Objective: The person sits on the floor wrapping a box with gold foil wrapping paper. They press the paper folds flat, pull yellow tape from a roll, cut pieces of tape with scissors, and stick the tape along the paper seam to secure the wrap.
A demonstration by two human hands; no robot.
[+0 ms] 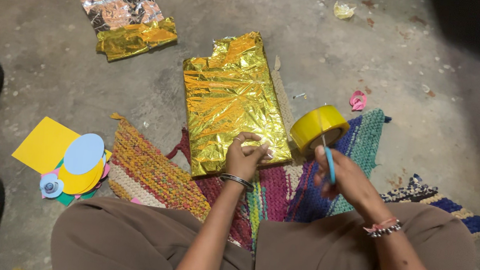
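**Gold wrap nearly closed**

The gold-wrapped box (228,101) lies on the woven mat (148,170), foil covering all that shows. The left hand (244,156) pinches down its near edge, fingers curled. The right hand (344,177) is closed round blue-handled scissors (329,161) just by the yellow tape roll (318,127). Taping that near edge looks unfinished; leftover foil (127,15) sits far left.
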